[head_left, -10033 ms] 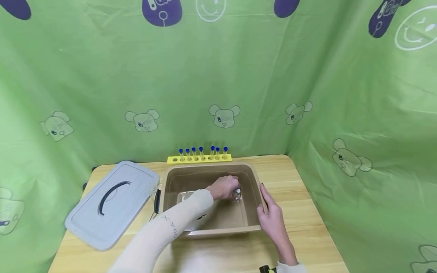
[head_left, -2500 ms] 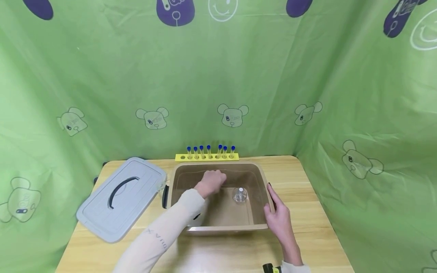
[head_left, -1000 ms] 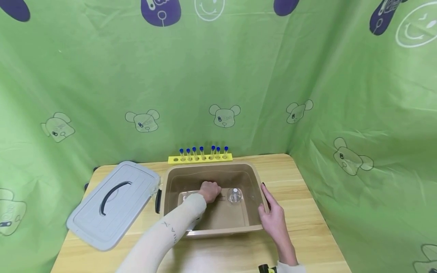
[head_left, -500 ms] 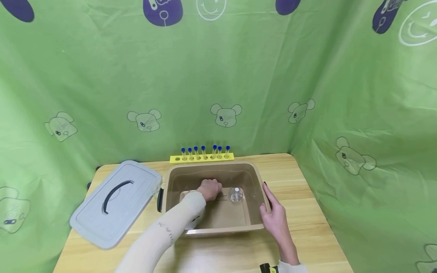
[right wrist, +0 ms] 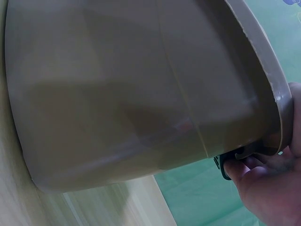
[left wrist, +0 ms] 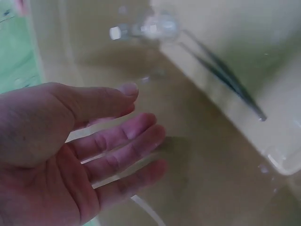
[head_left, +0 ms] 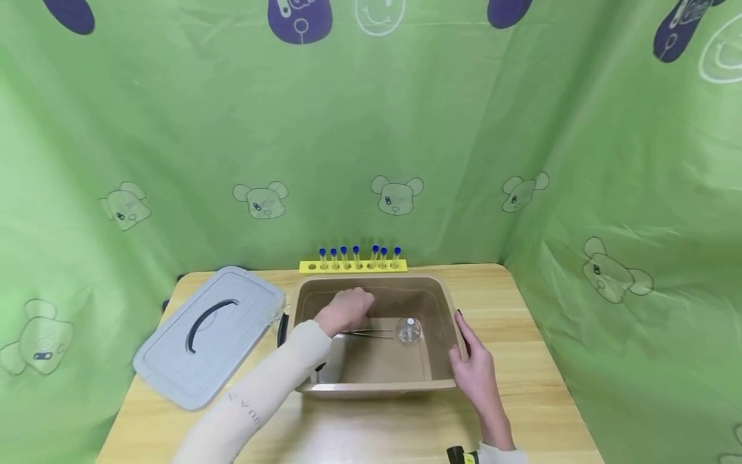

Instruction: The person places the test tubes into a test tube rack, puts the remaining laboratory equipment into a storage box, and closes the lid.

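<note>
The brown storage box (head_left: 379, 388) stands lidless at mid-table. My left hand (head_left: 346, 309) hovers inside it, palm facing its wrist camera (left wrist: 61, 146), fingers loosely extended with nothing between them. Metal tweezers (head_left: 371, 333) lie on the box floor just below and right of this hand; they show whole in the left wrist view (left wrist: 228, 77). To their right sits a small round clear glass flask (head_left: 408, 330) with a white cap. My right hand (head_left: 475, 370) grips the box's right rim, fingers curled under it at the black latch (right wrist: 226, 165) in the right wrist view.
The grey lid (head_left: 209, 338) with its black handle lies left of the box. Behind the box, a yellow rack (head_left: 353, 266) holds several blue-capped tubes. A clear plastic corner (left wrist: 282, 162) shows on the box floor. Green curtains (head_left: 452, 129) stand behind and beside the table.
My left hand, earlier at the flask, later worked near the box's middle. Now it has risen up and left, off the tweezers, which lie in full sight. The right hand keeps its grip.
</note>
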Demonstrator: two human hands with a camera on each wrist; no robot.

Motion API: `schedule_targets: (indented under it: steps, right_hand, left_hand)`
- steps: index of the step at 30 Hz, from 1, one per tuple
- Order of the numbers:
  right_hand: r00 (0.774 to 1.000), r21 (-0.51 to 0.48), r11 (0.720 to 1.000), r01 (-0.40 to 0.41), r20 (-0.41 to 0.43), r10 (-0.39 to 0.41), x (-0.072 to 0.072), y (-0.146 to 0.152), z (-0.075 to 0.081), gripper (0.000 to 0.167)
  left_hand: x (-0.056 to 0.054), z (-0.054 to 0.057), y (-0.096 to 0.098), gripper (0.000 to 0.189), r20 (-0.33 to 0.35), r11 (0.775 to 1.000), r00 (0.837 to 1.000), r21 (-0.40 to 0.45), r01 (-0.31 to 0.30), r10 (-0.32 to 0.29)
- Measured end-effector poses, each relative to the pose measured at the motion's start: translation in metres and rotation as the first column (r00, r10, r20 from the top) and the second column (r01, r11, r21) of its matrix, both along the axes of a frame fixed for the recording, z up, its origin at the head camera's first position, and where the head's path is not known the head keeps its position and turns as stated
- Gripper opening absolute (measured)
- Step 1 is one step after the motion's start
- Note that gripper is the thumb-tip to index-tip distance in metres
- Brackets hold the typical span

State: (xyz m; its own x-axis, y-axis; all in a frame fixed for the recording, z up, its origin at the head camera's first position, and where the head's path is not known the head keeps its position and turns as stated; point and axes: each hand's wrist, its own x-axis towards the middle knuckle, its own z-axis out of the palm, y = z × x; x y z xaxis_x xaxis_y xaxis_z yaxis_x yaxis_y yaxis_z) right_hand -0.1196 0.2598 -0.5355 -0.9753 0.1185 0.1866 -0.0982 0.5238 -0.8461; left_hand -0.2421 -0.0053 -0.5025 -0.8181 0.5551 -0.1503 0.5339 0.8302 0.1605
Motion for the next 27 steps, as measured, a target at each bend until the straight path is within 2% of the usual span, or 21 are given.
schedule_targets:
  steps: [4,7,9,11,13,16,20,22,25,27]
  right_hand:
    - [1.0,0.011,1.0,0.017,0.002,-0.017,-0.001,0.0,0.0,0.069]
    - [1.0,0.008,1.0,0.015,0.006,-0.015,-0.002,-0.001,0.0,0.068]
    - [1.0,0.005,1.0,0.011,0.01,-0.011,-0.002,-0.001,-0.001,0.069]
    - [1.0,0.0,1.0,0.008,0.019,-0.008,-0.003,-0.003,-0.001,0.069]
    - [1.0,-0.003,1.0,0.009,0.027,-0.009,-0.003,-0.003,-0.002,0.069]
    - [0.999,-0.005,1.0,0.013,0.03,-0.012,-0.002,-0.002,-0.001,0.07]
    - [1.0,-0.001,1.0,0.02,0.012,-0.02,-0.002,-0.001,0.0,0.071]
    - [1.0,0.008,1.0,0.017,0.002,-0.017,-0.003,-0.001,0.001,0.07]
    - [1.0,0.016,1.0,0.01,-0.001,-0.01,-0.003,-0.001,0.0,0.07]
    - [1.0,0.016,1.0,0.007,0.001,-0.007,-0.003,-0.001,-0.001,0.07]
  left_hand:
    - [0.009,0.021,-0.017,0.011,0.022,0.992,1.0,0.124,-0.01,0.007]
    - [0.017,0.038,-0.031,0.013,-0.003,0.977,1.0,0.211,-0.028,0.029]
    - [0.022,0.048,-0.043,0.017,-0.034,0.959,0.997,0.278,-0.055,0.067]
    - [0.029,0.056,-0.056,0.02,-0.058,0.927,0.992,0.364,-0.085,0.113]
    - [0.036,0.061,-0.069,0.021,-0.083,0.886,0.982,0.45,-0.114,0.169]
    - [0.049,0.065,-0.088,0.024,-0.129,0.82,0.96,0.556,-0.137,0.248]
    - [0.069,0.062,-0.113,0.029,-0.2,0.727,0.909,0.671,-0.144,0.365]
    - [0.08,0.057,-0.126,0.03,-0.227,0.668,0.868,0.729,-0.15,0.442]
    - [0.093,0.045,-0.146,0.03,-0.224,0.577,0.8,0.797,-0.179,0.557]
    - [0.099,0.036,-0.158,0.028,-0.195,0.533,0.765,0.817,-0.22,0.614]
